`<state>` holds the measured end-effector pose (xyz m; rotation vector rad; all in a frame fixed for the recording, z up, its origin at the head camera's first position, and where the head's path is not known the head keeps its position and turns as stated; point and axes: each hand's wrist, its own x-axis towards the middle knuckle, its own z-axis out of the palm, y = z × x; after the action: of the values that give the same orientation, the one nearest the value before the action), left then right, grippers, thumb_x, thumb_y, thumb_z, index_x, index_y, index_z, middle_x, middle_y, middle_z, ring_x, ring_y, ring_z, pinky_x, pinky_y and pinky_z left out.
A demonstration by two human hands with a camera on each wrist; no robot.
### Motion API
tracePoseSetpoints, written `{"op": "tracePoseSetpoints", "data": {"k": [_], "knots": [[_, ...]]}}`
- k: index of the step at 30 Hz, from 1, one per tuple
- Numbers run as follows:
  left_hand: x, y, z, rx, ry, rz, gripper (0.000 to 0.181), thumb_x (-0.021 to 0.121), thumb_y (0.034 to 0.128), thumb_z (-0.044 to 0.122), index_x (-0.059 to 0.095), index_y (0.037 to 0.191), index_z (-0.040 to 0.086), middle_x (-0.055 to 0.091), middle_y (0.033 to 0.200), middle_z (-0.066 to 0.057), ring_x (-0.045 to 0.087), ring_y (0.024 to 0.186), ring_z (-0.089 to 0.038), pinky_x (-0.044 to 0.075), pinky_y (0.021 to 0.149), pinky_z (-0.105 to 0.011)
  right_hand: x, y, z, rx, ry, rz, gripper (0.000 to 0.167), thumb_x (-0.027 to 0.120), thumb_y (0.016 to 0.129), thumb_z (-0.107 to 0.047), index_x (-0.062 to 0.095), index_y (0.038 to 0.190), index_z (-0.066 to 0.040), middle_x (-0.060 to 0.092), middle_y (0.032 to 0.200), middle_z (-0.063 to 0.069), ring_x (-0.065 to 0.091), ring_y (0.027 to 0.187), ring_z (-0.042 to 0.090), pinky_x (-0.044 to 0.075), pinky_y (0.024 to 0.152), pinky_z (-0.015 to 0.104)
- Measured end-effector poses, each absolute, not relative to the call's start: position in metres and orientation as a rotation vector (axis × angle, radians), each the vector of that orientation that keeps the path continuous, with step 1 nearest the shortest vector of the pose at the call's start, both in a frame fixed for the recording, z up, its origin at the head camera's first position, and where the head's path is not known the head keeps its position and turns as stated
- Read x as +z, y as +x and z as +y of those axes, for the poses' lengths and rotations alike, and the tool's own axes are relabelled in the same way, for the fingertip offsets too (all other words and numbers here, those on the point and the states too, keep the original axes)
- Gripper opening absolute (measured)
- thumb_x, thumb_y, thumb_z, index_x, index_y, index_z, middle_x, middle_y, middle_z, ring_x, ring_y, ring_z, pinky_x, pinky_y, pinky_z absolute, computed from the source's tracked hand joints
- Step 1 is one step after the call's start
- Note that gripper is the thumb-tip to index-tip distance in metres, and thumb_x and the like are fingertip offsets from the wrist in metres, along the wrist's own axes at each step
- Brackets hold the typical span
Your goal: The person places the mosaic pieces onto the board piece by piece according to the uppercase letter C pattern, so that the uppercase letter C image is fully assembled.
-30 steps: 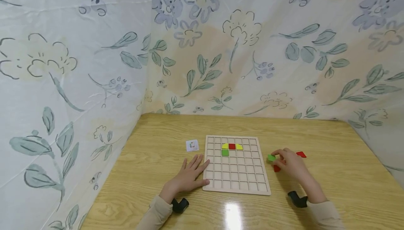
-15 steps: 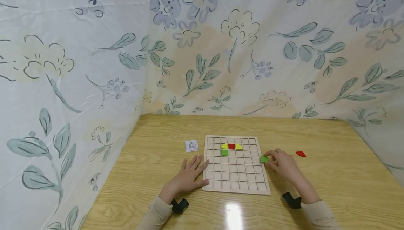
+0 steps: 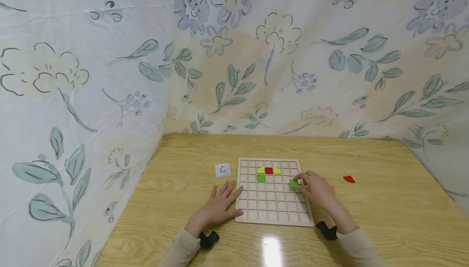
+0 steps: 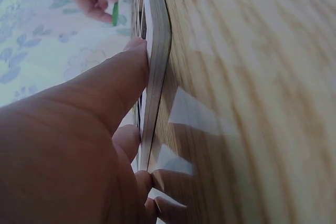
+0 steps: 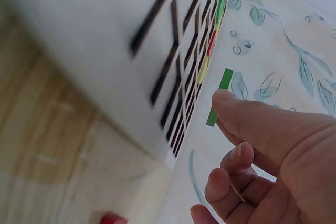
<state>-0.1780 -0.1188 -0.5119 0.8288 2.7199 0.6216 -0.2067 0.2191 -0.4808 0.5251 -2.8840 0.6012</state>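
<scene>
A wooden grid board (image 3: 271, 206) lies on the table. On it are a red square tile (image 3: 269, 170), a yellow piece (image 3: 277, 171) on either side of that, and a green square tile (image 3: 261, 177) below the left one. My left hand (image 3: 217, 206) rests along the board's left edge, fingers spread, with thumb and one fingertip on the rim. Between thumb and finger, my right hand (image 3: 316, 190) pinches another green tile (image 5: 225, 80). That tile hangs above the board's right columns, apart from the surface, as the left wrist view also shows.
A small printed pattern card (image 3: 222, 170) lies left of the board. A red curved-edge piece (image 3: 349, 178) sits to the right on the table (image 3: 399, 202). Something orange (image 3: 332, 189) shows partly behind my right hand. Floral cloth (image 3: 234, 75) hangs behind and at the sides.
My right hand has carried the green tile leftward, from the loose pieces right of the board to above its right columns. The left hand has stayed on the edge.
</scene>
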Motion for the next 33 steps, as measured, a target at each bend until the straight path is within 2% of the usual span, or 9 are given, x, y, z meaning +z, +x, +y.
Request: {"op": "tracePoseSetpoints", "data": {"k": [12,18,23,33], "knots": [[-0.515,-0.18,-0.115,0.617,0.817,2.728,0.072,0.042,0.0922,0.056,0.017,0.15,0.021,0.003,0.156,-0.011,-0.002,0.143,-0.031,-0.003,0.109,-0.061,-0.48,-0.221,0.2,0.573,0.616,-2.845,0.022,0.075,0.078,-0.015,0.068,0.098,-0.011,0.052,0.076,-0.001,0.044,0.067,0.011,0.033,0.058,0.026],[-0.516,-0.181,-0.114,0.622,0.816,2.733,0.072,0.042,0.0922,0.055,0.018,0.15,0.021,0.004,0.156,-0.011,-0.001,0.143,-0.031,-0.002,0.109,-0.061,-0.479,-0.227,0.189,0.594,0.656,-2.831,0.022,0.075,0.077,-0.015,0.068,0.098,-0.01,0.05,0.073,-0.001,0.042,0.064,0.012,0.031,0.056,0.027],[-0.515,-0.182,-0.112,0.627,0.822,2.736,0.071,0.043,0.0924,0.055,0.017,0.15,0.021,0.004,0.156,-0.011,0.0,0.143,-0.032,-0.003,0.108,-0.062,-0.48,-0.23,0.18,0.595,0.651,-2.848,0.021,0.074,0.078,-0.018,0.069,0.098,-0.013,0.053,0.076,-0.002,0.045,0.068,0.01,0.033,0.059,0.028],[-0.514,-0.18,-0.112,0.622,0.814,2.736,0.071,0.044,0.0927,0.053,0.018,0.15,0.021,0.004,0.156,-0.012,-0.001,0.143,-0.032,-0.002,0.109,-0.062,-0.483,-0.23,0.159,0.656,0.634,-2.914,0.02,0.075,0.078,-0.018,0.069,0.096,-0.014,0.046,0.073,-0.003,0.041,0.067,0.012,0.029,0.062,0.03]]}}
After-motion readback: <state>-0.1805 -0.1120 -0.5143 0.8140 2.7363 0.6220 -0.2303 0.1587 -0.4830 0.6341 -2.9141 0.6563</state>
